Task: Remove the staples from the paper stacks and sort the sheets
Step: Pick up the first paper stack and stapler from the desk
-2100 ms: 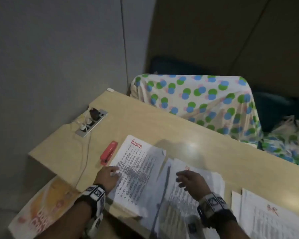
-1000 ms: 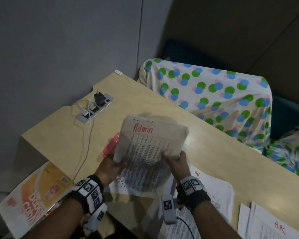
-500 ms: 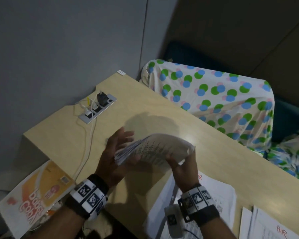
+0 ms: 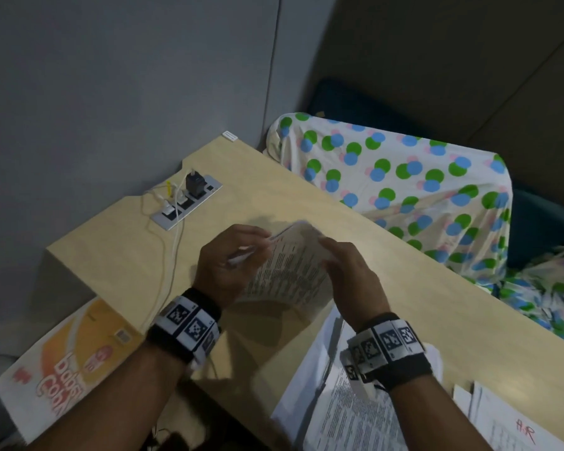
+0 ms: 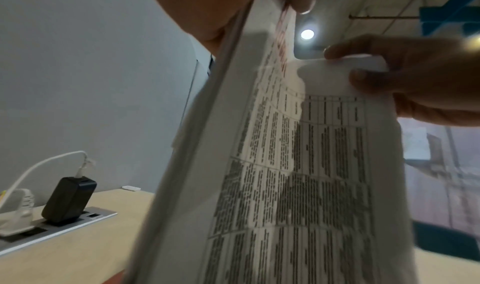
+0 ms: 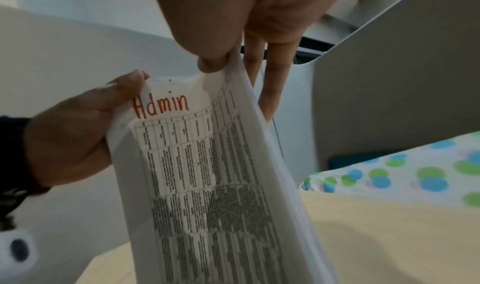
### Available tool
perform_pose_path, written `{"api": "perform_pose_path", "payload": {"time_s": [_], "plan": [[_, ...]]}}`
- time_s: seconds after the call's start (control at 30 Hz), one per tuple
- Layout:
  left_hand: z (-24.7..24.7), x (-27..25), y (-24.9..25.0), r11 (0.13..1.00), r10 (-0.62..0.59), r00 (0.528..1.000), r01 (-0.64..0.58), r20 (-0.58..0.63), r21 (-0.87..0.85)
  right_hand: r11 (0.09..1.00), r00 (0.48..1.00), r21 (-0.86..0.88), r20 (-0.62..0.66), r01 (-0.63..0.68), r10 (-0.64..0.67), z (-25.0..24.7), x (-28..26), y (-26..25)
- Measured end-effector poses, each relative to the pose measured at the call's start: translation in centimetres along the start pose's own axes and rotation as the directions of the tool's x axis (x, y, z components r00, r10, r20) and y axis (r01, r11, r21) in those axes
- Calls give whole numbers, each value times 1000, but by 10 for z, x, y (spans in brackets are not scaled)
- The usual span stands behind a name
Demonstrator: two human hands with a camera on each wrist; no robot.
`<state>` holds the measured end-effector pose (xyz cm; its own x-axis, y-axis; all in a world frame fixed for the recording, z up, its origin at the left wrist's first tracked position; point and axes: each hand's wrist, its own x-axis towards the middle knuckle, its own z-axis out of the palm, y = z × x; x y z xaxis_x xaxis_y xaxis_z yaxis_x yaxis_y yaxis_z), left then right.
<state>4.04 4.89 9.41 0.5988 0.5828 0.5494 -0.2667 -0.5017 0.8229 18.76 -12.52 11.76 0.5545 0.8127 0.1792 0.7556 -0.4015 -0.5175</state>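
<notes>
On the left, a power strip [image 4: 187,203] sits at the bench [image 4: 118,255] edge. The left hand [image 4: 223,266] pinches the upper left corner of the "Admin" paper stack [image 4: 287,271], lifted above the bench. The right hand [image 4: 345,271] grips the stack's upper right edge, thumb in front, fingers [image 6: 272,79] behind. More printed sheets [image 4: 332,408] lie below; a dotted cloth [image 4: 404,190] drapes at the far right.

Admin stack [image 4: 287,271] now upright, off desk.

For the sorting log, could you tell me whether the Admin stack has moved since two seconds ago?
Yes: the Admin stack went up off the desk, now held upright by both hands.
</notes>
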Motion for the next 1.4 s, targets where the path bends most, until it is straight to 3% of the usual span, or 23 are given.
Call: {"api": "perform_pose_path", "payload": {"time_s": [0.1,0.2,0.33,0.43,0.57,0.77,0.9,1.03,1.13,1.23,1.3,1.4], "plan": [[4,5,-1,992,-122,988,118,-93,-43,998,996,34,-63,-57,59,1,5,3],[0,5,-4,976,-213,972,208,-99,-59,985,989,111,-48,-132,138,-6,3,5],[-2,6,-8,969,-232,968,221,-99,-114,955,985,291,-144,-50,96,0,0,2],[1,6,-9,968,-232,966,220,-109,-118,930,974,358,-168,-84,153,8,3,6],[2,4,-8,969,-229,968,216,-101,-120,927,959,362,-218,-95,183,10,2,11],[7,0,-10,928,-356,925,333,-133,-169,911,965,411,-220,-39,141,12,-2,12],[7,1,-3,938,-323,939,301,-118,-172,940,961,319,-196,-124,194,16,5,22],[8,5,7,946,-250,958,211,-141,-246,968,955,238,-258,-82,145,11,8,18],[13,7,5,954,-292,932,269,-215,-132,949,952,297,-246,-103,181,9,7,11],[14,5,1,971,-232,952,238,-200,4,913,955,402,-237,-72,179,11,2,7],[13,3,0,976,-212,958,217,-192,6,896,958,443,-254,-9,135,15,-3,10],[11,2,0,980,-199,966,194,-165,-45,856,941,507,-230,-100,246,25,-8,14]]}}
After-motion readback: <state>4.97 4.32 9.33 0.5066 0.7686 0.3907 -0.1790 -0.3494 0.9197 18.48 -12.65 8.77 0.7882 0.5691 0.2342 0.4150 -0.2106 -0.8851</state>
